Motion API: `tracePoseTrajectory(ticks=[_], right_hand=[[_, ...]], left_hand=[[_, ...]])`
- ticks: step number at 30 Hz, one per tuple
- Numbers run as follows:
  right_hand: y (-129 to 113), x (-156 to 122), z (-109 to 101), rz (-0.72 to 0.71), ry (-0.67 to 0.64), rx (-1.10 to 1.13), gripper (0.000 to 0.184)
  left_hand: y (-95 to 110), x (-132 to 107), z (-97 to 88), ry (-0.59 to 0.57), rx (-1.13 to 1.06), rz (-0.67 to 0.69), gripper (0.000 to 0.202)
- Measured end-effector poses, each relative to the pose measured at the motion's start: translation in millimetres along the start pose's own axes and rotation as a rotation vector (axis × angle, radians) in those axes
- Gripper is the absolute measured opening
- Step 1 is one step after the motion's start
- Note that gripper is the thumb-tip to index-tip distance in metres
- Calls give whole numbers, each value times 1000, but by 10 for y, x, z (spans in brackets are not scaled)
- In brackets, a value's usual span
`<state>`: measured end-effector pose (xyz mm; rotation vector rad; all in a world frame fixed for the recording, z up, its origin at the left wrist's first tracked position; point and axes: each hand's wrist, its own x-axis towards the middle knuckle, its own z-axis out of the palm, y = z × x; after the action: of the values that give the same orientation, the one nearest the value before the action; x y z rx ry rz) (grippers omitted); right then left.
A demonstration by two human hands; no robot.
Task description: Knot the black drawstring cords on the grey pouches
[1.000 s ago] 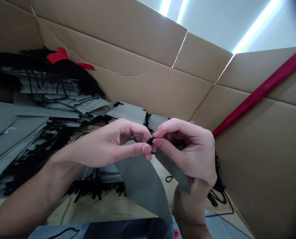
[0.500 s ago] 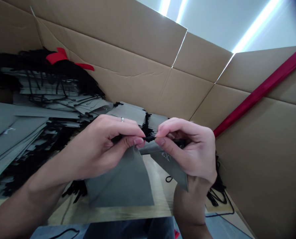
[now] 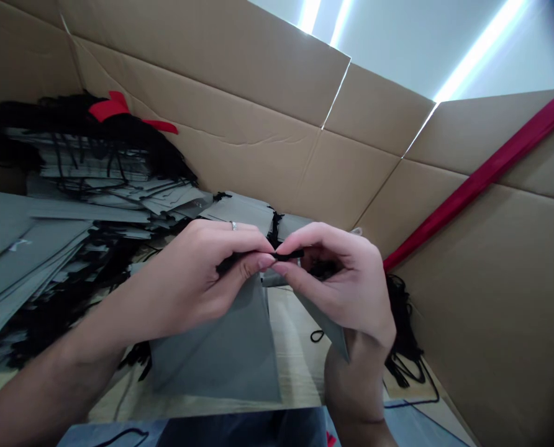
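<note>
Black cord point(image 3: 296, 254) lies inside each grip, left hand point(image 3: 212, 267) and right hand point(image 3: 349, 279) both clamped on it.

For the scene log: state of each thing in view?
left hand, pinched shut
right hand, pinched shut
black cord, pinched at both hands' fingertips
gray sheet below left hand, partly covered
gray sheets at left, stacked
cord bundle at right, loosely tangled
cardboard wall, creased

A slim silver ring point(image 3: 233, 226) with a bright glint circles one finger of the left grip point(image 3: 202, 267), whose thumb point(image 3: 242, 269) has a short nail point(image 3: 264, 263). The left forearm point(image 3: 72, 360) and right forearm point(image 3: 354, 385) are bare, and the right grip point(image 3: 346, 279) shows a short thumbnail point(image 3: 281, 268) too.
</note>
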<state>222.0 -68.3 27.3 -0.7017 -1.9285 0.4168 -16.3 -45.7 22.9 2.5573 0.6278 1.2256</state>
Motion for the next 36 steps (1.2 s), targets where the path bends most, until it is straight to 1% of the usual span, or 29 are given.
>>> tracePoseTrajectory(ticks=[3,6,9,14,17,19,22,24,26,29,33,34,36], right_hand=[[-3,8,22,-8,14,-4,11],[-4,6,43,-41,28,15,14],[0,-5,51,-42,28,54,14],[18,-8,1,-43,0,114,21],[53,3,-29,-49,-13,228,25],[98,4,-31,-30,-47,333,27],[185,-3,-4,-3,-101,473,27],[231,-2,20,1,-104,532,25],[245,11,32,5,-104,563,25],[196,41,10,36,-93,537,29],[83,63,-34,88,-21,438,44],[62,65,-37,93,-1,419,43],[34,66,-29,96,41,385,35]], left_hand=[[-1,8,7,-11,-5,11,22],[9,19,29,19,-7,58,28],[21,18,54,29,-2,76,28],[35,-9,50,-2,-41,94,27],[25,-18,32,-6,-104,122,27],[10,-18,22,-8,-183,154,26],[-4,-7,6,-53,-292,171,25],[0,4,-9,-87,-333,168,26],[10,9,-24,-98,-354,179,25],[20,-7,-36,-32,-275,186,22],[9,-43,-25,54,-123,166,23],[4,-47,-18,64,-103,166,23],[-4,-45,0,84,-63,163,24]])
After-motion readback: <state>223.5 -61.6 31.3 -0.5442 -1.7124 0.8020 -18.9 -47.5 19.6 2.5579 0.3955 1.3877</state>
